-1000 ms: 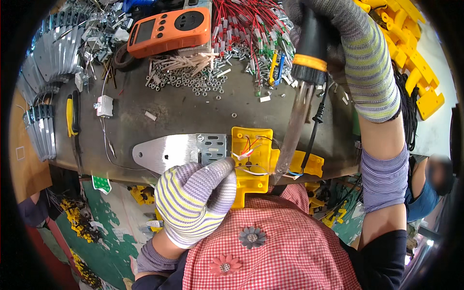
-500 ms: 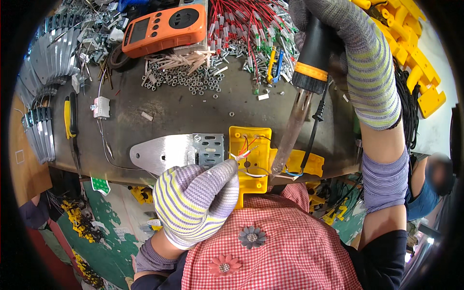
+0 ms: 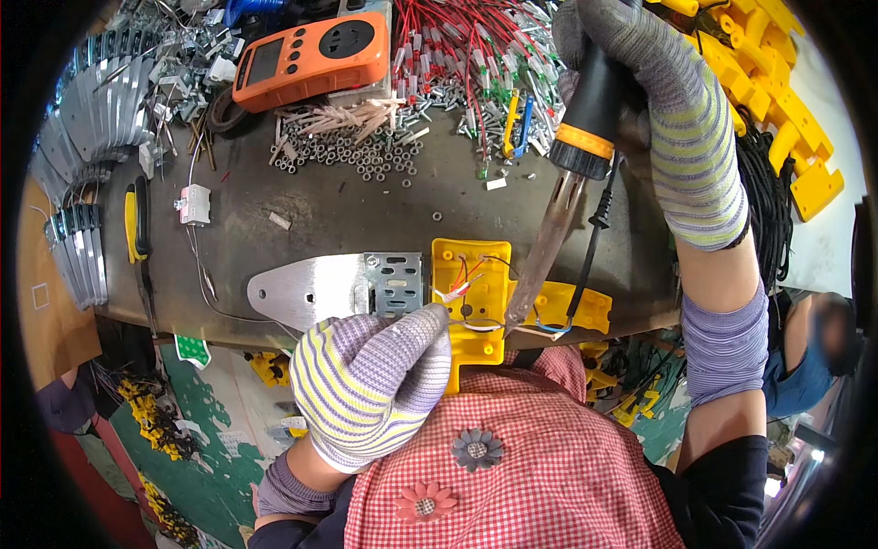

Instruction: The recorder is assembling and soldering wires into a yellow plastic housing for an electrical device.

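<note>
Both gloved hands are working: our right hand (image 3: 640, 82) is gripping the soldering iron (image 3: 558, 210), our left hand (image 3: 370, 384) is pinching wire beside the yellow housing (image 3: 471, 293); we judge steadiness is mattering most.

The left hand (image 3: 370, 389) wears a knitted glove striped purple, yellow and grey; the right hand (image 3: 658, 101), at one o'clock, wears grey knit banded with lilac and pale green. The soldering iron (image 3: 572, 183) has a black grip, an orange collar and a dull brown-grey shaft. The moulded plastic housing (image 3: 471, 293) at centre is bright yellow, threaded with red, white and blue wires. At eleven o'clock lies an orange meter with a grey screen (image 3: 311, 59). The shiny steel plate (image 3: 306, 291) is silver on the dark grey-brown workbench (image 3: 347, 215). The checked apron (image 3: 540, 467) at six o'clock is red and white.
</note>
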`<state>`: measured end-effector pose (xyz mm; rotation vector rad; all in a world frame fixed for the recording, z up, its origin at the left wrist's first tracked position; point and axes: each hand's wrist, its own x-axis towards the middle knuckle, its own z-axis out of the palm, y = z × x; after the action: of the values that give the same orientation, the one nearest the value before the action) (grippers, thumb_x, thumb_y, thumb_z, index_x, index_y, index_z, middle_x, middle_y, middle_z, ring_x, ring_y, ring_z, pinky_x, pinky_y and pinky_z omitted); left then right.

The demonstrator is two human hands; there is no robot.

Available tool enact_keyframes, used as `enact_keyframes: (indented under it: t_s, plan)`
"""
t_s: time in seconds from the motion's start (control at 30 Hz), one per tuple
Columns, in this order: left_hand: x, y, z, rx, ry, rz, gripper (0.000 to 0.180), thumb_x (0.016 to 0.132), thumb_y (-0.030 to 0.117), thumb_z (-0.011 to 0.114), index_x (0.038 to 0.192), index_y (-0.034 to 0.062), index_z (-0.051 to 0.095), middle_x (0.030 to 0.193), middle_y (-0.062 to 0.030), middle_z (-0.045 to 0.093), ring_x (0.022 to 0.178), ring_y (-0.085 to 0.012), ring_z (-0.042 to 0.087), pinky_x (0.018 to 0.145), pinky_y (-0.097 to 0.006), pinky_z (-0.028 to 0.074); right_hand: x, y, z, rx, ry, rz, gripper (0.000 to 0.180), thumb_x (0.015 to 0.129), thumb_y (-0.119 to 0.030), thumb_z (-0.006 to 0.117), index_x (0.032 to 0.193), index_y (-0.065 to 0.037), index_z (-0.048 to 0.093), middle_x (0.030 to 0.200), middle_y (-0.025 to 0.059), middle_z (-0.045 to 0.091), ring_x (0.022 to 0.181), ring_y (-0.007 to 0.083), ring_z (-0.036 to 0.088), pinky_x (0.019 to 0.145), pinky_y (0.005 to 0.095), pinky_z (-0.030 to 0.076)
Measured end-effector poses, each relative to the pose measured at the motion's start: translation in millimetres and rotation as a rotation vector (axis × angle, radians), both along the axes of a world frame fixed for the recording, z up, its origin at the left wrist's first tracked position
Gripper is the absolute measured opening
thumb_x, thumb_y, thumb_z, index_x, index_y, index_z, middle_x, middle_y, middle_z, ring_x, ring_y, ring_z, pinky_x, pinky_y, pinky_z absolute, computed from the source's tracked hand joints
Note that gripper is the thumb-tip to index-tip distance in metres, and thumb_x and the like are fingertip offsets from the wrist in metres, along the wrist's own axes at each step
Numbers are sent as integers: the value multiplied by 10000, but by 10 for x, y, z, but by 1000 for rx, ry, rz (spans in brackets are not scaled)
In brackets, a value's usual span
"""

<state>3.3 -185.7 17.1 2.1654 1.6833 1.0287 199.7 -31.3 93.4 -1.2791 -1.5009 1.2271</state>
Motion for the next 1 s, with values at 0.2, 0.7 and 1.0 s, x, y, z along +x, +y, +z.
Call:
enact_keyframes:
  t_s: [0.2, 0.7, 1.0]
  plan:
    - [-168, 112, 67, 128, -106, 217, 268, 740, 26, 805, 985, 131, 775, 809, -63, 688, 665, -225, 619, 649, -341, 516, 182, 73, 144, -86, 108, 0, 359, 972, -416, 618, 873, -75, 670, 739, -4, 579, 618, 84, 507, 565, 230, 394]
    - [-461, 702, -379, 67, 110, 317, 90, 804, 66, 752, 892, 67, 738, 834, -134, 719, 752, -331, 687, 808, -404, 560, 944, 534, -211, 94, 724, 107, 310, 1008, -329, 608, 1094, -33, 647, 812, 26, 641, 681, 105, 656, 627, 240, 541]
    - [-463, 730, -345, 5, 126, 267, 99, 830, 30, 724, 929, 25, 733, 900, -147, 728, 791, -298, 702, 747, -362, 551, 388, 1607, -676, 1055, -412, -68, 419, 787, -70, 790, 1189, -96, 675, 948, 149, 717, 869, 290, 709, 779, 337, 557]
